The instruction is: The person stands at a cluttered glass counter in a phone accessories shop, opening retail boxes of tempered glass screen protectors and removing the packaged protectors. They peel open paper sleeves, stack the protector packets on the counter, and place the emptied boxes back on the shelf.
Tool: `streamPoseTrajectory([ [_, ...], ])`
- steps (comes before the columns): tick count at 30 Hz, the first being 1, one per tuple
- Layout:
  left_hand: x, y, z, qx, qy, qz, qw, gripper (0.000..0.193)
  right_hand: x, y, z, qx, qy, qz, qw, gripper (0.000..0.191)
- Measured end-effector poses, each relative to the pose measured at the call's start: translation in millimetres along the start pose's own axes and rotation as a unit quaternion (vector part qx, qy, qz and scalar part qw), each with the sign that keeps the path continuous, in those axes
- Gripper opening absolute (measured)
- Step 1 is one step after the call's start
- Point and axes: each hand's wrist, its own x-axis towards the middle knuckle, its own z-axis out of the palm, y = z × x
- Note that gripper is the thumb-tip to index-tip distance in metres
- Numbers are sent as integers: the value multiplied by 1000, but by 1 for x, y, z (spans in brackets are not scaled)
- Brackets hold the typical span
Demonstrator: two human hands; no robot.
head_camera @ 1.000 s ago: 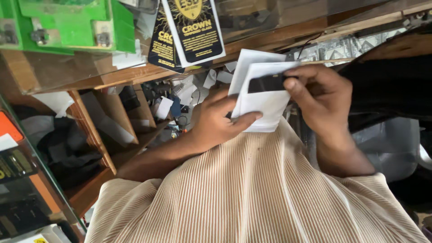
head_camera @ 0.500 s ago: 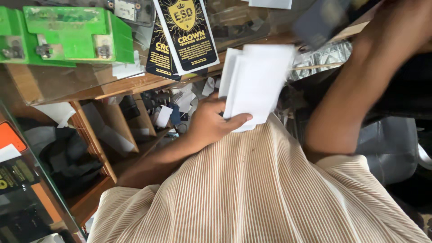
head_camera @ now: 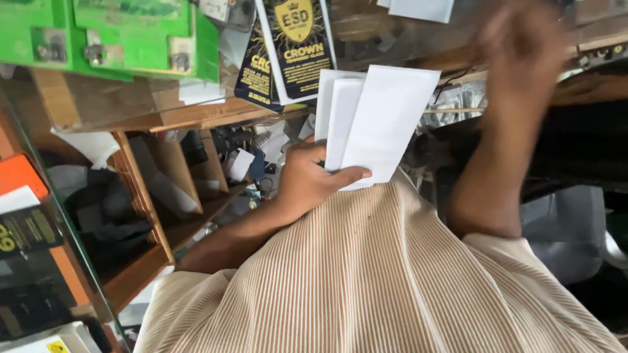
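My left hand point(head_camera: 306, 182) is shut on a small fan of white flat packets point(head_camera: 383, 124), thumb across their lower edge, just above my striped beige shirt point(head_camera: 366, 281). My right hand point(head_camera: 523, 49) is raised to the upper right, away from the packets, near the wooden counter edge point(head_camera: 589, 88). It is blurred by motion, so I cannot tell whether it holds anything.
Green boxes point(head_camera: 131, 33) sit at the top left on a glass top. Black and gold card packets point(head_camera: 294, 49) stand beside them. Wooden shelf compartments point(head_camera: 163, 189) with small clutter lie below. An orange box point(head_camera: 19, 176) is at the left edge.
My right hand let go of the packets and swung up to the upper right. My left hand has kept hold of the white packets, now fanned a little higher.
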Motion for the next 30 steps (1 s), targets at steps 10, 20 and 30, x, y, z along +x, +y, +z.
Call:
streamPoseTrajectory([
  [10,-12,-8,-4,-46,61,7,997,26,-57,58,-36,-398,-115,-245,876,32],
  [20,-9,-4,4,-8,-45,13,999,20,-111,31,0,193,-212,135,949,12],
  [30,-8,-9,0,-10,17,5,1000,16,-146,39,5,103,-314,254,909,13],
])
